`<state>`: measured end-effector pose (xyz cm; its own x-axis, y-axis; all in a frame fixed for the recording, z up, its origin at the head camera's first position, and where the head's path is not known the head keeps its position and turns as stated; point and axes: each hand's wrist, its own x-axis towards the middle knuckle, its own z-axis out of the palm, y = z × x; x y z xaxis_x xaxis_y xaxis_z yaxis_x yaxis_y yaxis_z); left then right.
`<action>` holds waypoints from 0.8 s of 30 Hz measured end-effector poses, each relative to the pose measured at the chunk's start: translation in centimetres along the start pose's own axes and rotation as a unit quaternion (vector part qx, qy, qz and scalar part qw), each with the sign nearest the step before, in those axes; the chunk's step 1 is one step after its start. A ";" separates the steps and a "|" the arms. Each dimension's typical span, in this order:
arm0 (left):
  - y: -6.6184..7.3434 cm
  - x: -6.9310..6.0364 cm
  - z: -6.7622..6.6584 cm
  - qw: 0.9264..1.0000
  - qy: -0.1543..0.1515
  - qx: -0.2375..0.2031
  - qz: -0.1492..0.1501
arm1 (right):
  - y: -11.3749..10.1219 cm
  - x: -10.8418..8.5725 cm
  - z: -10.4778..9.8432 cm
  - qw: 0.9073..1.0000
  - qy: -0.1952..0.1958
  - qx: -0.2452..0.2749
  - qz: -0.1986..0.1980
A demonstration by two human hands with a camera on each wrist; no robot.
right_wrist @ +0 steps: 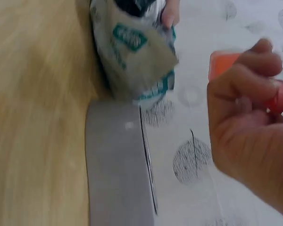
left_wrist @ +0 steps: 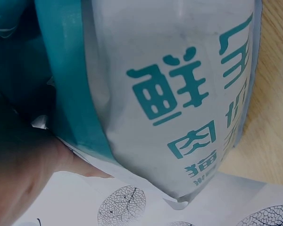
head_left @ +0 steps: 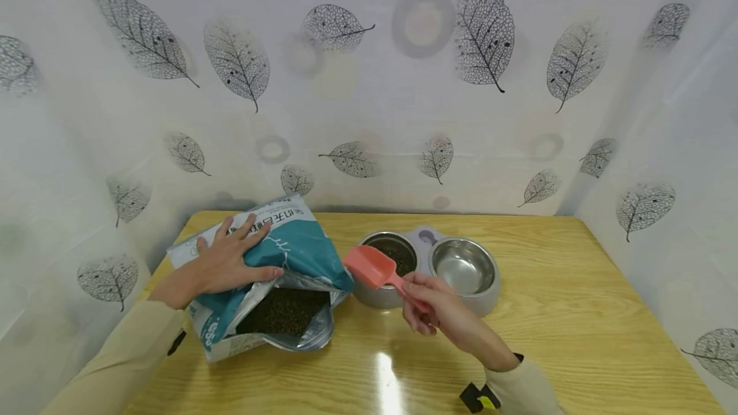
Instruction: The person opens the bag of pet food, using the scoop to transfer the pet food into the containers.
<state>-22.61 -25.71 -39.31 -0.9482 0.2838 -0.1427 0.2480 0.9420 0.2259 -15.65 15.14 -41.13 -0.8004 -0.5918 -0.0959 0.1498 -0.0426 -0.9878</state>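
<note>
Pink scoop (head_left: 369, 266) hangs over the near left edge of the kibble-filled steel bowl (head_left: 398, 255), its handle gripped by the right hand (head_left: 435, 303). That forearm comes in from the lower right and slants up and leftward, the fingers curled closely round the handle. Left hand (head_left: 230, 264) lies on top of the teal and white bag (head_left: 305, 242), fingers spread wide and thumb pointing toward the bag's open mouth; its arm reaches in from the lower left. Brown kibble (head_left: 282, 312) shows inside the bag, which rests on the wooden surface (head_left: 576, 312) just left of the grey bowl stand (head_left: 380, 298). A second steel bowl (head_left: 464, 268) sits on the stand's right side.

Part of the kibble-filled bowl is hidden behind the scoop; whether they touch, I cannot tell. In the left wrist view, the bag covers most of the left hand's fingers. The right wrist view is blurred: the hand hides much of the scoop, and the frame cuts off the bag and stand.
</note>
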 end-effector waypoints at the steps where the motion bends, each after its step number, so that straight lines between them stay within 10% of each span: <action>1: 0.0 0.0 0.0 1.000 -0.001 -0.001 0.000 | 0.2 -0.1 0.3 0.999 -0.035 0.024 -0.004; 10: 0.0 -0.1 0.1 1.000 0.001 -0.001 0.000 | 1.3 0.1 4.5 0.977 -0.175 0.102 0.068; 24: 0.0 0.1 0.1 1.000 -0.002 0.004 -0.004 | 2.5 2.6 10.6 0.953 -0.105 0.212 0.189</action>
<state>-22.69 -25.68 -39.39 -0.9492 0.2773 -0.1486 0.2423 0.9456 0.2172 -11.19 4.92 -42.55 -0.5157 -0.7752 -0.3648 0.6612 -0.0893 -0.7449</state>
